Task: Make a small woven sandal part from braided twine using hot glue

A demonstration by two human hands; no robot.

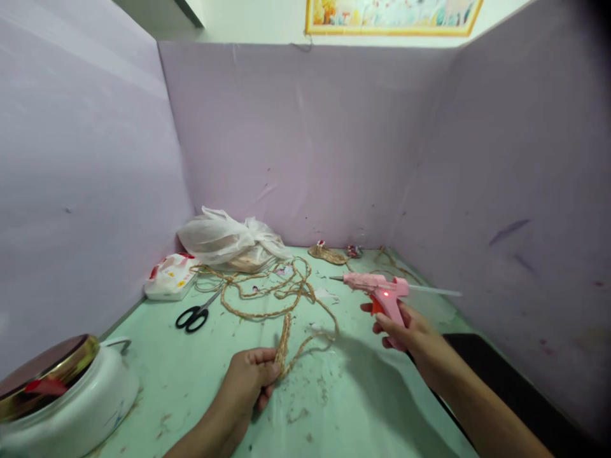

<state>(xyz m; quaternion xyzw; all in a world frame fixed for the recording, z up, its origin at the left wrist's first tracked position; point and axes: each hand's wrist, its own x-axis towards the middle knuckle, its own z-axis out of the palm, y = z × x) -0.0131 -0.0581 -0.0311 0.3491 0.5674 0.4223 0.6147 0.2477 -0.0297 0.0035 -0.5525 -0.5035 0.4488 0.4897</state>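
Observation:
Between the fingers and thumb of my left hand is a flat piece of coiled straw rope, seen nearly edge-on. From its lower end the loose braided straw rope runs right, then back in loops over the table. My right hand is wrapped around the handle of a pink glue gun, a finger near its orange trigger. A red light glows on the gun's side. Its nozzle points left, apart from the coiled piece, and a pale glue stick sticks out behind.
Black-handled scissors lie left of the rope. Further back are a tissue pack, a white plastic bag and a small straw sole shape. A white pot stands at front left, a black mat at right. Purple panels enclose the table.

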